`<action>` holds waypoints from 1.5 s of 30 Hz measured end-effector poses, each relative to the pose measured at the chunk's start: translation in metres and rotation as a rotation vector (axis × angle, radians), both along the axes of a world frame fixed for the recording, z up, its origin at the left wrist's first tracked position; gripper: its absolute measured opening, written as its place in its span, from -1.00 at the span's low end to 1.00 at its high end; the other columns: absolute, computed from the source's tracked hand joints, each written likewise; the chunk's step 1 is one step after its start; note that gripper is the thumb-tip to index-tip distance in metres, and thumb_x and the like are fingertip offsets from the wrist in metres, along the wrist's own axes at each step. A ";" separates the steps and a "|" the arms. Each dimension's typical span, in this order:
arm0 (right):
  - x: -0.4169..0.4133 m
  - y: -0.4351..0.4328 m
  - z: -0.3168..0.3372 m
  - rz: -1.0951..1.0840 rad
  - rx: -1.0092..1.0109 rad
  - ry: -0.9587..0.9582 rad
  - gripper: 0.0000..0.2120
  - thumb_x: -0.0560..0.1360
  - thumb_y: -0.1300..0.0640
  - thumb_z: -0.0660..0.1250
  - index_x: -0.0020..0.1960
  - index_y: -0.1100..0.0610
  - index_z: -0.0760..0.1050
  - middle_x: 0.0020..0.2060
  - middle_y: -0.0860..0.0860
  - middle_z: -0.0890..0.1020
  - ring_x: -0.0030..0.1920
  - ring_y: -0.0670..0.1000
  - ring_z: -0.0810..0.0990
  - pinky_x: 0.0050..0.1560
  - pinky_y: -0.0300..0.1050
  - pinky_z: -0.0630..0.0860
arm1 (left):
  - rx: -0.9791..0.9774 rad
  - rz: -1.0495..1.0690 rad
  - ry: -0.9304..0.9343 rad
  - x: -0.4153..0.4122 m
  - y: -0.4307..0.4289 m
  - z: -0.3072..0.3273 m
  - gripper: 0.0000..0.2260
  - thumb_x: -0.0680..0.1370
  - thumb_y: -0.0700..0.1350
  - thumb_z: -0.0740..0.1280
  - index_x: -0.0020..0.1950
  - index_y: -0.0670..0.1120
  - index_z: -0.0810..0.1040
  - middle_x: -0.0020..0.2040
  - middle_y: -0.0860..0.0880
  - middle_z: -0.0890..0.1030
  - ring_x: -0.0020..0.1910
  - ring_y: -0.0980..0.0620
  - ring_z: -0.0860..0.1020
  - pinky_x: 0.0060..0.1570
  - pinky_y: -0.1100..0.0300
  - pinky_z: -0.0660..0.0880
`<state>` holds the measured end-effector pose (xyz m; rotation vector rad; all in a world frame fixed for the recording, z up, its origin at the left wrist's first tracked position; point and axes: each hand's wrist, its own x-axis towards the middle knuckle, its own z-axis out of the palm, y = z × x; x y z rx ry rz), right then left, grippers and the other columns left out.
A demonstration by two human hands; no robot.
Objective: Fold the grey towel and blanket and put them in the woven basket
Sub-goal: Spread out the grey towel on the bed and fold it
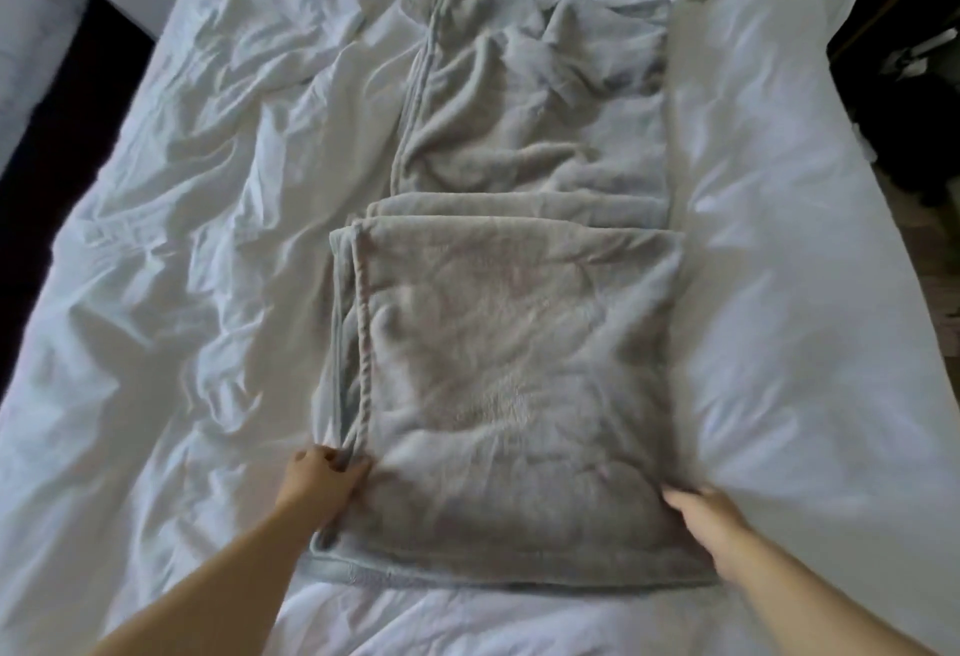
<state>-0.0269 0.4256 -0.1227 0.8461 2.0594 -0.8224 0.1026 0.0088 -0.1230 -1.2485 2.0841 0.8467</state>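
A grey fleece blanket (514, 354) lies lengthwise on the white bed, its near part folded over into a thick rectangle and its far part stretching away in a single wrinkled strip (540, 99). My left hand (324, 478) pinches the hemmed edges at the left side of the folded part. My right hand (711, 525) rests on the right near side of the fold, its fingers curled over the edge. No woven basket and no separate towel show in this view.
A rumpled white duvet (197, 218) covers the whole bed. A dark gap and another pale bed (31, 5) lie at the far left. Dark floor and clutter (914, 99) sit beyond the bed's right edge.
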 end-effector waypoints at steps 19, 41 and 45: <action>0.070 -0.011 0.042 0.362 -0.083 0.105 -0.30 0.29 0.45 0.32 0.37 0.01 0.43 0.14 0.13 0.56 -0.13 0.10 0.58 -0.30 -0.18 0.49 | -0.034 -0.153 -0.121 0.068 0.034 0.013 -0.63 0.55 0.22 0.18 -0.19 -0.05 0.54 -0.24 -0.04 0.56 -0.31 0.02 0.52 -0.40 0.22 0.36; 0.257 0.031 0.145 0.020 -0.080 0.465 -0.89 0.47 0.20 0.43 0.00 0.16 0.61 -0.08 0.07 0.65 -0.13 0.03 0.62 -0.13 -0.12 0.51 | 0.329 0.134 0.456 0.209 0.015 0.120 -0.92 0.58 -0.10 0.31 -0.03 -0.02 0.60 -0.21 0.03 0.59 -0.32 0.11 0.48 -0.34 0.25 0.41; 0.283 0.041 0.158 0.040 -0.065 0.498 -0.81 0.49 0.28 0.37 0.10 0.26 0.61 -0.16 0.03 0.64 -0.20 0.07 0.62 -0.12 -0.08 0.51 | 0.290 0.343 0.651 0.242 0.022 0.132 -0.81 0.59 -0.12 0.24 -0.16 -0.10 0.59 -0.35 -0.04 0.52 -0.39 0.01 0.40 -0.31 0.14 0.35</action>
